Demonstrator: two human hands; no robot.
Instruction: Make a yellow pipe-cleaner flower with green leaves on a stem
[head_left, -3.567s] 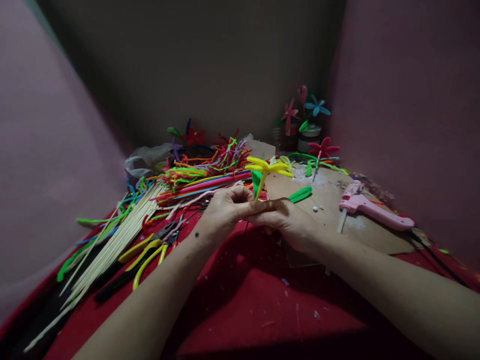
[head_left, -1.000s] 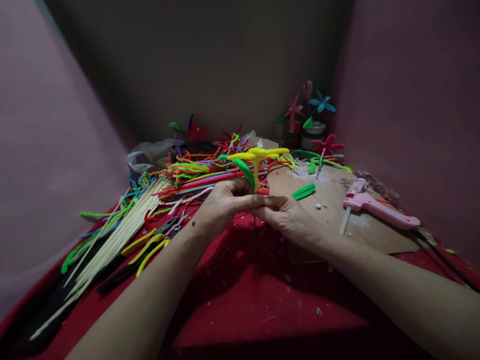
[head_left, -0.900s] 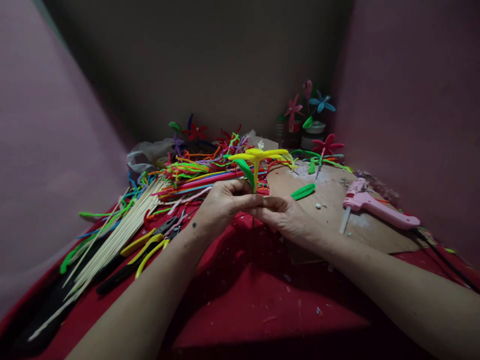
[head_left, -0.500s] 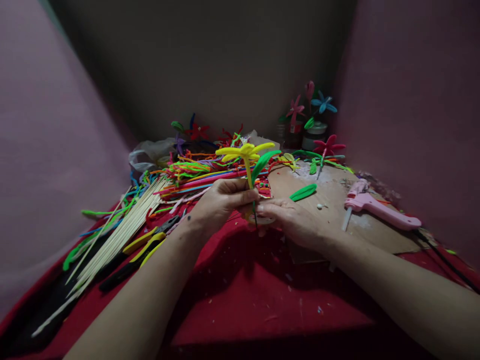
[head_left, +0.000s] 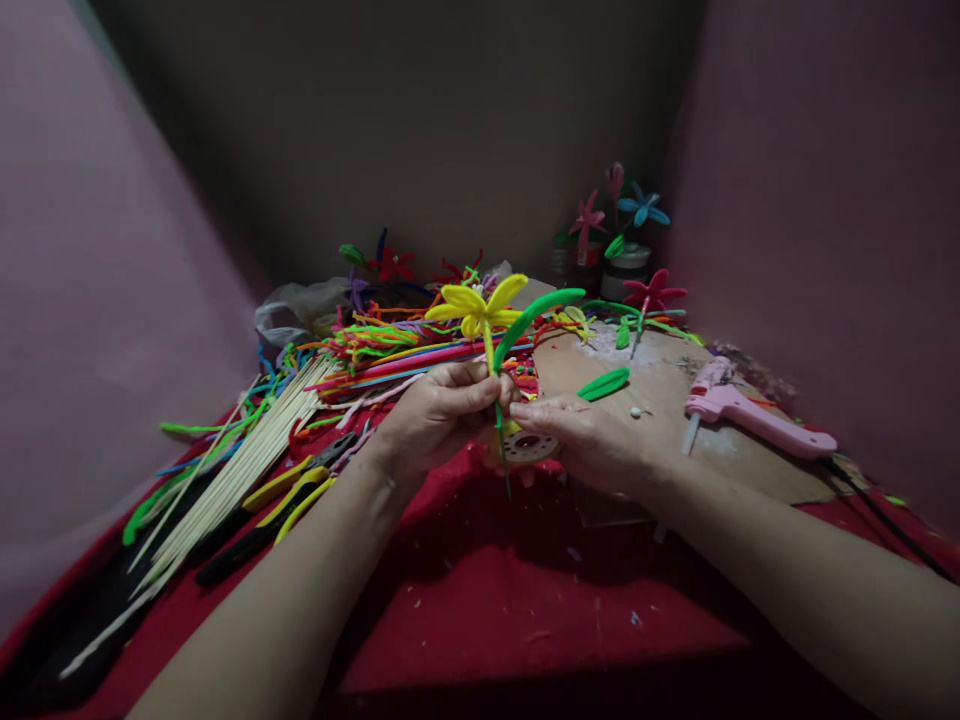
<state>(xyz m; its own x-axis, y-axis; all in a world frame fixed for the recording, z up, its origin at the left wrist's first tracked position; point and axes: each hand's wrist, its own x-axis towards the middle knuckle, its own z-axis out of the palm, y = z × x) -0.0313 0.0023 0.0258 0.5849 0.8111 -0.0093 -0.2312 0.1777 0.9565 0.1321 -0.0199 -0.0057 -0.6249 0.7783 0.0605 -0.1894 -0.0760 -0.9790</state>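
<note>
My left hand [head_left: 459,405] pinches the stem of a yellow pipe-cleaner flower [head_left: 480,305], which stands upright with its petals spread on top. A long green pipe-cleaner leaf [head_left: 536,318] rises from the stem and curves to the right. Below the fingers, the thin green stem end [head_left: 505,465] pokes downward. My right hand [head_left: 589,435] is closed around a pale spool [head_left: 531,445] with small holes round its face, its thumb tip close to the stem. A loose green leaf [head_left: 604,384] lies just beyond this hand.
Bamboo skewers [head_left: 232,460] and yellow-handled pliers [head_left: 300,485] lie at left. Bundled pipe cleaners [head_left: 390,345] fill the back. On a cardboard sheet [head_left: 667,410] at right rests a pink glue gun [head_left: 750,410] with a cord. Finished flowers [head_left: 645,205] stand in jars behind.
The flower has turned and tilted in my left hand, its leaf now reaching further right. More of the spool's holed face shows in my right hand. The view has shifted slightly.
</note>
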